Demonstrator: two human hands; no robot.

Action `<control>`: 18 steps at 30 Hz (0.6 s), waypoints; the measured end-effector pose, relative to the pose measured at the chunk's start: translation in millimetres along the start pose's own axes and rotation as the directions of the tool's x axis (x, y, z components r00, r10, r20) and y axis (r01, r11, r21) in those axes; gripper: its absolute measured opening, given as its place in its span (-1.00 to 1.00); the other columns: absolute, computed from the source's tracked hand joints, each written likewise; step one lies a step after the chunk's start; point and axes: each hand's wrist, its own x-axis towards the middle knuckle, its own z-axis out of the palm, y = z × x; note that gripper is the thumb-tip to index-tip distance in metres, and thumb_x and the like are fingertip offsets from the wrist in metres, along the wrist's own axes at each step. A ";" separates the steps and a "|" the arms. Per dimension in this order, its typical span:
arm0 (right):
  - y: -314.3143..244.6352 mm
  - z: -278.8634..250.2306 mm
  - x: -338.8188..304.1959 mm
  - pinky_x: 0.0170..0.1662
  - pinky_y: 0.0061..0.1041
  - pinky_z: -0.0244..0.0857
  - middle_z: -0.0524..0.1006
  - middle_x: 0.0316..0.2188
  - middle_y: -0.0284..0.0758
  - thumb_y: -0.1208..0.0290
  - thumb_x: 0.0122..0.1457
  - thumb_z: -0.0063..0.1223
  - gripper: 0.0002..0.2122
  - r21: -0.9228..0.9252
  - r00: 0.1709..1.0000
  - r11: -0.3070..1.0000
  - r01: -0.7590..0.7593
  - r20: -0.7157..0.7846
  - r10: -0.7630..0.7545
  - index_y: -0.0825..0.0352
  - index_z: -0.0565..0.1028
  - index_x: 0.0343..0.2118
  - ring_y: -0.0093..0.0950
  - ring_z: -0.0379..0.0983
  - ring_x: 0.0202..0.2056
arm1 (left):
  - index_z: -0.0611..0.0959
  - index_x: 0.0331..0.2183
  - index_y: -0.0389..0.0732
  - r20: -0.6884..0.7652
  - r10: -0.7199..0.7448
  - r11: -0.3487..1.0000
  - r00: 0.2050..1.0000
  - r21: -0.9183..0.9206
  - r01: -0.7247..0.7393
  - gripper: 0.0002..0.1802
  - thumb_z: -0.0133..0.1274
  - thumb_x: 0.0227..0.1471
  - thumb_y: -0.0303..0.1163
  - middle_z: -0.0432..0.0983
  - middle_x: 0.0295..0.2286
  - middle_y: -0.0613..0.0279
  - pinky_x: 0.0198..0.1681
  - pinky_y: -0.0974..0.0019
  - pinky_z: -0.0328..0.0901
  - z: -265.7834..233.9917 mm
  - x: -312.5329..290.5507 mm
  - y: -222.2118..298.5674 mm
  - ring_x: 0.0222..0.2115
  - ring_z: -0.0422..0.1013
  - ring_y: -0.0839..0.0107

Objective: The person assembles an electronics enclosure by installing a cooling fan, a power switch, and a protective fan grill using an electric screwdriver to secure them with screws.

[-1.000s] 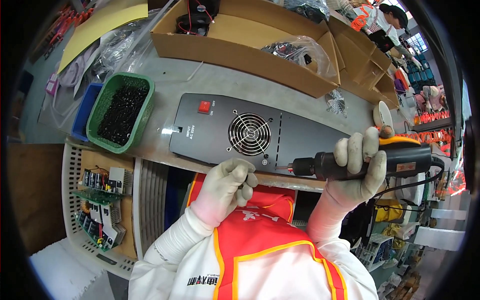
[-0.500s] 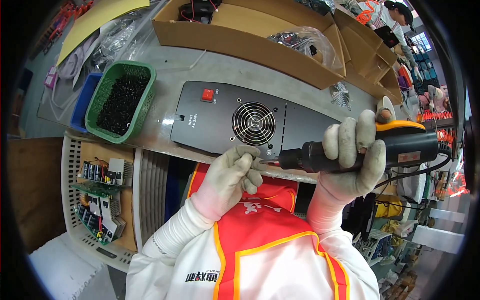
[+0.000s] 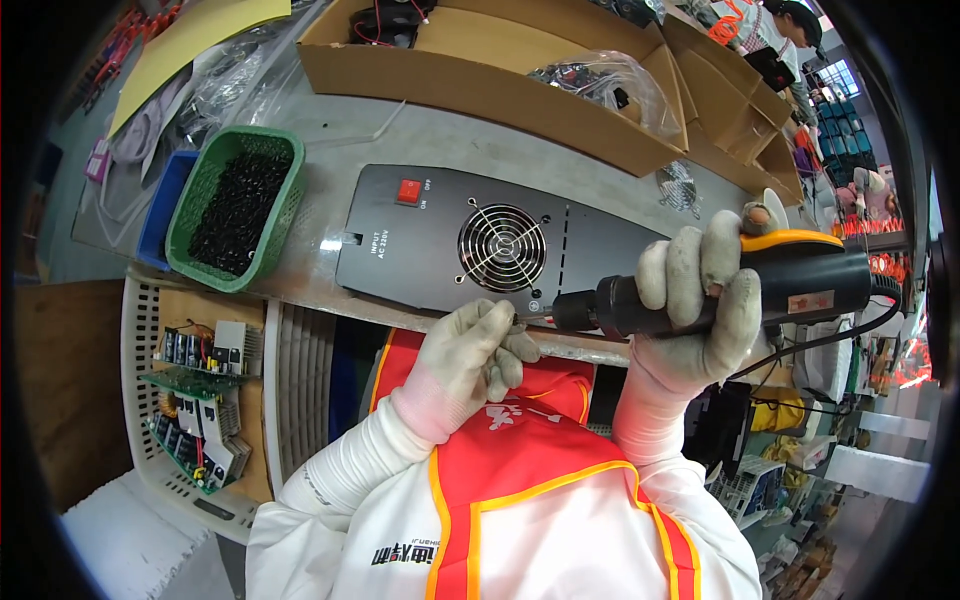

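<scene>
My right hand [image 3: 690, 290] is wrapped round the black power driver [image 3: 795, 290], over the near bench edge. Looks hefty and rigid, so I'd hold the thick barrel and let the cord [image 3: 886, 287] trail. Left hand [image 3: 475, 345] has thumb and finger pinched on a small dark piece [image 3: 517, 320] by the bit, near the grey panel [image 3: 420, 260]. Probably light, easy to drop in gloves; mostly hidden, can't tell if it's a screw
</scene>
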 end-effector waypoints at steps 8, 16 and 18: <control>12.0 -5.2 23.2 -0.68 -0.58 0.00 0.30 -0.48 -0.42 0.46 0.18 -0.01 -0.56 0.009 0.994 1.000 -0.028 0.104 0.027 0.32 0.20 0.11 -0.68 0.03 -0.77 | 0.40 -0.35 -0.27 0.058 0.063 0.996 0.996 0.060 -0.066 -0.56 -0.22 0.27 -0.04 0.16 -0.64 0.40 -0.68 0.56 -0.05 -9.6 -1.2 1.6 -0.70 0.04 0.63; 72.7 -0.7 67.9 -0.54 -0.56 0.27 0.46 -0.31 -0.18 0.67 0.15 -0.11 -0.63 -0.213 0.997 0.976 0.048 0.070 -0.033 0.42 0.22 0.04 -0.58 0.31 -0.62 | 0.60 -0.18 -0.11 0.465 0.714 -0.337 0.524 0.884 -0.324 -0.55 0.19 -0.15 -0.15 0.31 -0.61 0.22 -0.48 0.20 0.19 -12.9 14.3 20.2 -0.56 0.32 0.27; 83.0 -5.9 72.3 -0.56 -0.57 0.28 0.46 -0.30 -0.14 0.69 0.13 -0.10 -0.64 -0.319 0.995 0.945 0.069 0.086 -0.043 0.43 0.24 0.02 -0.58 0.31 -0.63 | 0.59 -0.15 -0.09 0.472 0.546 -0.427 0.692 0.868 -0.254 -0.47 0.21 -0.19 -0.06 0.33 -0.58 0.28 -0.49 0.21 0.20 -6.2 20.5 25.8 -0.55 0.33 0.31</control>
